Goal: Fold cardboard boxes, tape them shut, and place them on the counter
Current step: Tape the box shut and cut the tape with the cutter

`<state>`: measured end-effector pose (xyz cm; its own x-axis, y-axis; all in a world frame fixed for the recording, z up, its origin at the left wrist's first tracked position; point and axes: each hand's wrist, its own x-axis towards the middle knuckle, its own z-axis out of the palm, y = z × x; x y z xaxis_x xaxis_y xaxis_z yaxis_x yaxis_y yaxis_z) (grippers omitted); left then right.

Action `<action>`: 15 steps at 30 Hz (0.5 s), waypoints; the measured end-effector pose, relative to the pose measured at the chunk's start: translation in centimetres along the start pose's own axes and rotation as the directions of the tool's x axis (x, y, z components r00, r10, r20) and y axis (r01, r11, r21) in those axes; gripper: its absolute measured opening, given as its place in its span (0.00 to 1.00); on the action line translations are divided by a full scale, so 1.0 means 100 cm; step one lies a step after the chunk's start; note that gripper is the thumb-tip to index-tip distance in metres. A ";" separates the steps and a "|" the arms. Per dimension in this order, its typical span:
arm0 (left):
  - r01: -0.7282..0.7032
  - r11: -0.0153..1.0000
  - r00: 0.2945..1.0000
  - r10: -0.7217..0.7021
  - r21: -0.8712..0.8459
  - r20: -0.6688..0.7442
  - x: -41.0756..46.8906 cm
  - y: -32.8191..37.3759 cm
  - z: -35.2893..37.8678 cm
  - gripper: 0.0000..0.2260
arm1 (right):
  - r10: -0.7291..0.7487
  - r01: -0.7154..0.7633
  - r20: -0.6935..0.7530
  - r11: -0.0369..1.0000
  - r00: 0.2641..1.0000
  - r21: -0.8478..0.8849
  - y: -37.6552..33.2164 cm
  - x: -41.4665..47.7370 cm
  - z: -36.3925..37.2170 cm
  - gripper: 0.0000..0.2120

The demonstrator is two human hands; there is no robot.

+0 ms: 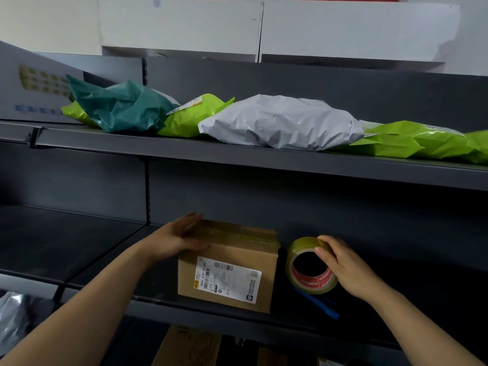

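On the dark metal shelf (100,260), the right hand (343,264) pinches a glossy yellowish tape roll (303,282), upright just beside the brown cardboard box (229,270). The left hand (182,240) lies flat-fingered over the box's taped, white-labelled top corner. Above, crinkled plastic mailers (280,122) crowd the upper shelf (184,151).

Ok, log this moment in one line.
left hand: rests on taped box | right hand: grips tape roll | box: on shelf

The print on the label (227,280) is blurred beyond reading. The blue tool (320,306) is partly hidden behind the tape (297,250). The lower boxes (190,344) are cut off by the bottom edge.
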<state>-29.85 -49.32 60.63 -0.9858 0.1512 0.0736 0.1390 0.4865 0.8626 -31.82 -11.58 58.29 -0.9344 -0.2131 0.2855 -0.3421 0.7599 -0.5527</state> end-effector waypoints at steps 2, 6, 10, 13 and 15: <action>-0.025 0.964 0.993 0.054 0.264 -0.103 0.000 0.015 0.015 0.32 | -0.008 0.008 -0.008 1.000 1.000 -0.003 -0.001 0.001 0.001 0.22; -0.003 0.612 0.986 0.132 0.791 -0.099 0.009 0.013 0.043 0.44 | -0.009 0.009 -0.018 1.000 1.000 0.002 -0.001 0.001 0.003 0.22; 0.009 0.482 0.982 0.162 0.876 -0.098 0.008 0.013 0.050 0.42 | -0.001 0.001 -0.017 1.000 1.000 0.013 0.003 -0.001 0.005 0.22; 0.010 0.532 0.987 0.131 0.847 -0.093 0.010 0.019 0.059 0.25 | -0.004 0.004 -0.014 1.000 1.000 0.014 0.004 -0.001 0.006 0.23; 0.004 0.583 0.986 0.134 0.812 -0.101 0.011 0.024 0.066 0.23 | -0.010 0.010 -0.011 1.000 1.000 0.015 0.003 -0.001 0.006 0.22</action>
<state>-29.95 -42.33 59.48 -0.9627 0.1271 0.2390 0.1538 0.9834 0.0965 -31.90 -11.69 57.57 -0.9299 -0.2141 0.2992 -0.3530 0.7484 -0.5615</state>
